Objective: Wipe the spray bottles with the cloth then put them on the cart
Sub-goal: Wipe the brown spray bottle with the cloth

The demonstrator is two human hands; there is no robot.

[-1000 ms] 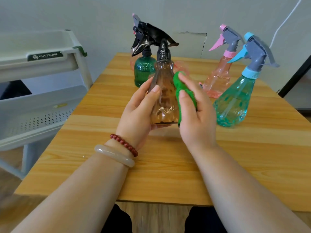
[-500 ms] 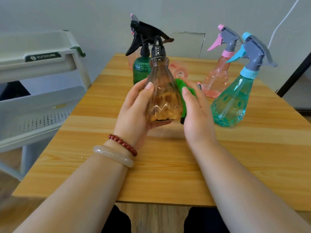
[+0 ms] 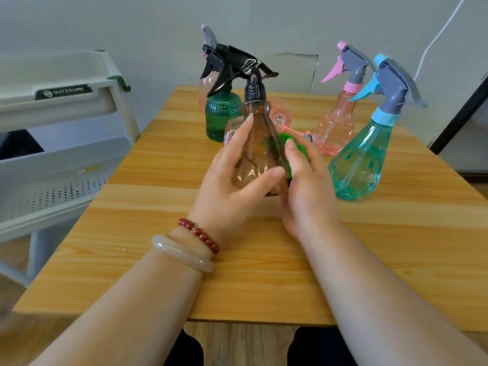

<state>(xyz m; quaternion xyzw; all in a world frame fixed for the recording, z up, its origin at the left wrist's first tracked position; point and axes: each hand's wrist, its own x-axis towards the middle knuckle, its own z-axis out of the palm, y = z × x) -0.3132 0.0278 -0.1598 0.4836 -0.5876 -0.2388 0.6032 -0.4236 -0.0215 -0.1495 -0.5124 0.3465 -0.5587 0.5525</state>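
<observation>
The amber spray bottle, clear-walled with a black trigger head, is held upright over the desk between both hands. The left hand wraps its fingers round the body with the thumb across the lower front, and the right hand curls round the green cloth, pressing it to the bottle's right side. Whether the bottle holds any liquid I cannot tell, and most of the cloth is hidden behind glass and thumb. Just beyond the fingers stands a dark green spray bottle with a black trigger, partly covered by the held one. Behind it a pink-tinted bottle shows only in slivers, and a sticker is too blurred to read. Right of the fingers stands a teal spray bottle with a tube visible inside, and farther back a pink spray bottle. Left of the fingers, off the desk, is the white cart, whose dark label reads roughly "OUTIXUAN".
</observation>
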